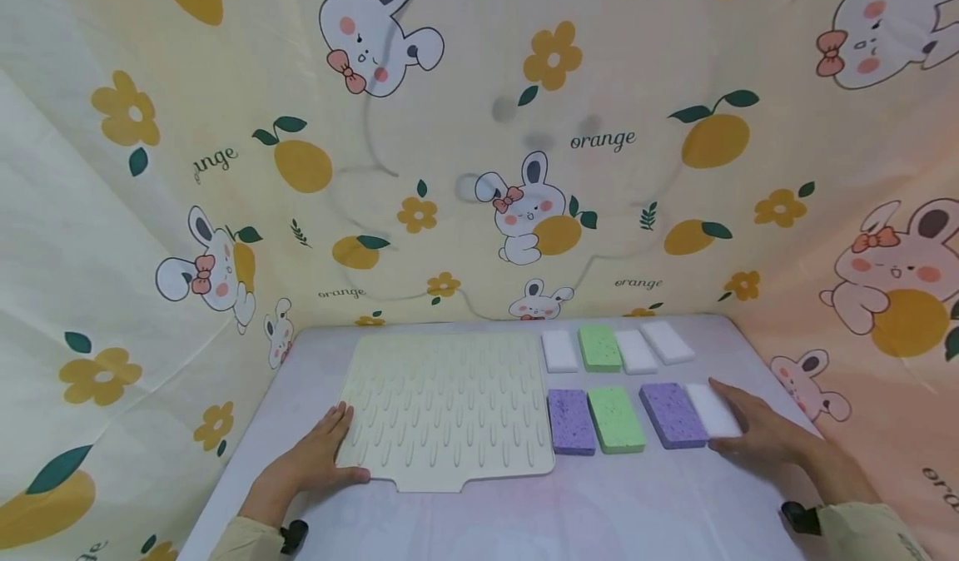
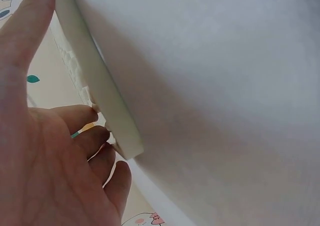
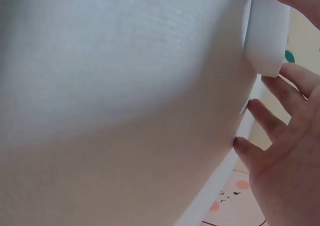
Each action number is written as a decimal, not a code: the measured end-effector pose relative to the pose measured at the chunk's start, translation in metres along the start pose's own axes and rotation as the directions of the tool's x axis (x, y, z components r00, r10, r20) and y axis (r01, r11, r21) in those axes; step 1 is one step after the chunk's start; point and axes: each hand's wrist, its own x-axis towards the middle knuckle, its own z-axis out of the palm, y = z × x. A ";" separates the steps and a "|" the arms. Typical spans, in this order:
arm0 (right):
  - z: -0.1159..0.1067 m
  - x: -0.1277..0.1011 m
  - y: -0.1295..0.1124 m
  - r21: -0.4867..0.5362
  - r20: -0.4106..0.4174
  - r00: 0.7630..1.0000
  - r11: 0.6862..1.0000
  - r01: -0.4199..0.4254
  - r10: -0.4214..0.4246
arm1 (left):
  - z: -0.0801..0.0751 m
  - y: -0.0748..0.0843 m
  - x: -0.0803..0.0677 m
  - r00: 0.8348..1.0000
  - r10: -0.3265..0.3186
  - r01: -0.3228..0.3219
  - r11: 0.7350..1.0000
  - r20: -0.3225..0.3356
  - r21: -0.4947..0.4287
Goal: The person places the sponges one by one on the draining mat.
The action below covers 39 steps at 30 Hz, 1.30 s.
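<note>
A cream mat [image 1: 429, 478] with rows of raised ridges lies on the table. My left hand [image 1: 318, 453] rests against its left side, fingers along the left edge and thumb at the front corner; in the left wrist view the fingertips touch the side of the mat. At the right end of the front row of sponges, my right hand [image 1: 767, 432] pinches a white sponge [image 1: 712, 409] between thumb at its front end and forefinger at its back end. That sponge stands beside a purple sponge [image 1: 673, 415]. The right wrist view shows the white sponge's edge between thumb and fingers.
Nearer the mat in the front row lie a purple sponge [image 1: 572, 422] and a green sponge [image 1: 616, 419]. Behind them are a green sponge [image 1: 599, 349] and several white sponges, one a white sponge [image 1: 559, 351] by the mat. A printed curtain [image 1: 449, 128] surrounds the table.
</note>
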 end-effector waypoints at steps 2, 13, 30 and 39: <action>0.000 -0.001 0.001 -0.016 -0.009 1.000 1.000 0.002 -0.002 | 0.000 0.000 0.000 1.000 0.002 -0.002 1.000 0.000 0.001; -0.009 -0.007 0.003 -0.024 -0.102 0.995 1.000 0.016 -0.019 | 0.002 -0.001 0.000 1.000 0.018 -0.018 1.000 -0.008 0.000; -0.002 0.001 -0.042 0.120 -0.166 0.986 0.992 0.037 -0.017 | -0.001 -0.001 0.001 1.000 -0.012 0.012 1.000 0.007 0.010; 0.017 0.014 -0.072 0.141 -0.195 0.975 0.981 0.134 -0.106 | 0.003 -0.003 0.003 1.000 0.005 -0.005 1.000 0.000 0.007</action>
